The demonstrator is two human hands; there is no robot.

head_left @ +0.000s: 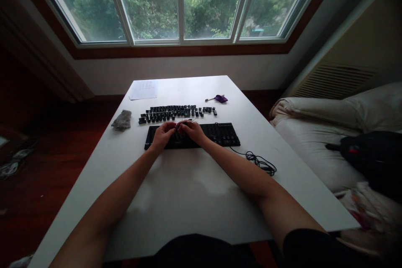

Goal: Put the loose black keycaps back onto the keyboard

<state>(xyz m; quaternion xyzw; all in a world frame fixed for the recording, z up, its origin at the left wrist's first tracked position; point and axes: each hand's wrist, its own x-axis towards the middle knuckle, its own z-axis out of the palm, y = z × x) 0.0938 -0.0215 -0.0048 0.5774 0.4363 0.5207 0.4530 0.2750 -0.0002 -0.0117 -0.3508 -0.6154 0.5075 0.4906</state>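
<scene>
A black keyboard (220,134) lies in front of me on the white table, its middle partly hidden by my hands. Over it, my left hand (163,135) is closed in a pinch and meets my right hand (193,131). A small dark piece that looks like a keycap (177,127) shows between the fingertips. Thin pale wires, like those of a wire keycap puller (191,120), stick out above my right fingers, which are closed around it. Beyond the keyboard, loose black keycaps (171,113) stand in rough rows.
A crumpled grey cloth (122,120) lies left of the keycaps. Farther back are a paper sheet (143,90) and a purple brush-like item (221,99). The keyboard's coiled cable (262,163) rests at right. A pale sofa (301,130) with a black bag (373,159) flanks the table (188,192).
</scene>
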